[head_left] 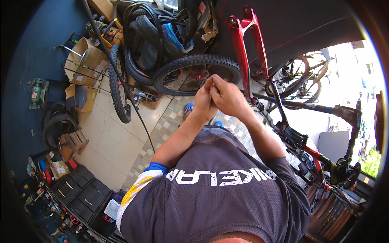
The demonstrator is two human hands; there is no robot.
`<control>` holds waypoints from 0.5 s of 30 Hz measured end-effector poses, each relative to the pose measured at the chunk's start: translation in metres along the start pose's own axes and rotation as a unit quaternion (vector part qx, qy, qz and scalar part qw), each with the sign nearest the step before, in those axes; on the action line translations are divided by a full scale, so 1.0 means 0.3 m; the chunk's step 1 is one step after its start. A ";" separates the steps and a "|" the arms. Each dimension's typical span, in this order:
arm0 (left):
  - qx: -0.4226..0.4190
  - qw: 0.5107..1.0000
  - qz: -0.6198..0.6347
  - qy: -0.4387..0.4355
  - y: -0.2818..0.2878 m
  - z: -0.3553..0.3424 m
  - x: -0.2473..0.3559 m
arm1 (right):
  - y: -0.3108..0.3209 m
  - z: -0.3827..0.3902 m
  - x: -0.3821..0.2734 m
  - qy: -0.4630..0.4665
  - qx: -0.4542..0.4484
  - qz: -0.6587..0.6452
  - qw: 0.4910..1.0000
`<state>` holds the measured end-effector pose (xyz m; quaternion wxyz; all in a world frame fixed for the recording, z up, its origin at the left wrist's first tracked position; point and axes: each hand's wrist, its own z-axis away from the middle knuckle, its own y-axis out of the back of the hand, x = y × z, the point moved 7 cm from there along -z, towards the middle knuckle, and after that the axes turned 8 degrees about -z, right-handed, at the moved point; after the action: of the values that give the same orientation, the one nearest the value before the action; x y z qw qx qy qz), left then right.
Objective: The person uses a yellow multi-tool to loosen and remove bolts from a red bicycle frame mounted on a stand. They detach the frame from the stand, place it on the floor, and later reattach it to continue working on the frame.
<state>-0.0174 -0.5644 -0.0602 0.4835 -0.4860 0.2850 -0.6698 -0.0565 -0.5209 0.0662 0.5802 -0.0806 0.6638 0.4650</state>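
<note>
My left hand [204, 102] and my right hand [227, 96] are pressed together in front of my body, fingers curled and overlapping; whatever they hold, if anything, is hidden. Just beyond them a bicycle wheel [165, 83] with a knobby tyre and a red hub leans among the spare tyres. To the right of my hands rises a red suspension fork [259, 52] on a bicycle frame [283, 117] held on a black repair stand [344, 115]. Below my hands show my feet in blue sandals [189, 110].
Tyres [146, 32], cardboard boxes [85, 67] and another wheel [118, 91] line the back left, with a black cable [144, 129] running down from them. A green bench grinder [37, 94] and black drawer units [79, 186] stand at the left. More bikes [300, 81] are at the right.
</note>
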 end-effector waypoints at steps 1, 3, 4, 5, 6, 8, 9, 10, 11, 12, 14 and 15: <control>-0.012 1.000 0.009 -0.011 0.036 0.003 -0.021 | -0.027 0.021 0.012 -0.005 -0.003 0.000 1.000; -0.037 0.999 0.024 -0.028 0.065 0.030 -0.044 | -0.064 0.064 0.042 -0.023 0.026 -0.023 0.999; -0.031 0.999 0.026 -0.034 0.084 0.040 -0.060 | -0.077 0.085 0.062 -0.023 0.048 -0.035 0.998; -0.025 0.998 0.025 -0.042 0.097 0.048 -0.070 | -0.089 0.108 0.076 -0.022 0.070 -0.049 0.996; -0.020 0.998 0.025 -0.048 0.109 0.060 -0.085 | -0.101 0.134 0.081 -0.028 0.086 -0.038 0.995; 0.010 0.999 -0.013 -0.051 0.136 0.108 -0.110 | -0.125 0.199 0.106 -0.042 0.100 -0.037 0.993; 0.025 0.998 -0.032 -0.049 0.137 0.136 -0.129 | -0.136 0.239 0.128 -0.052 0.109 -0.037 0.992; 0.062 0.996 -0.044 -0.048 0.140 0.165 -0.163 | -0.148 0.283 0.153 -0.042 0.121 -0.041 0.991; 0.075 0.991 -0.097 -0.056 0.164 0.187 -0.191 | -0.164 0.325 0.167 -0.032 0.135 -0.046 0.989; 0.086 0.983 -0.149 -0.059 0.208 0.212 -0.233 | -0.179 0.378 0.183 -0.026 0.150 -0.049 0.987; 0.104 0.988 -0.116 0.016 0.305 0.255 -0.334 | -0.224 0.476 0.232 -0.005 0.185 -0.048 0.982; 0.063 0.993 -0.091 0.041 0.340 0.284 -0.382 | -0.257 0.524 0.251 -0.008 0.169 -0.022 0.985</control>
<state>0.1063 -0.4886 -0.1591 0.4380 -0.4507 0.2160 -0.7473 0.0791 -0.4193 -0.0212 0.6008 0.0070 0.7263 0.3339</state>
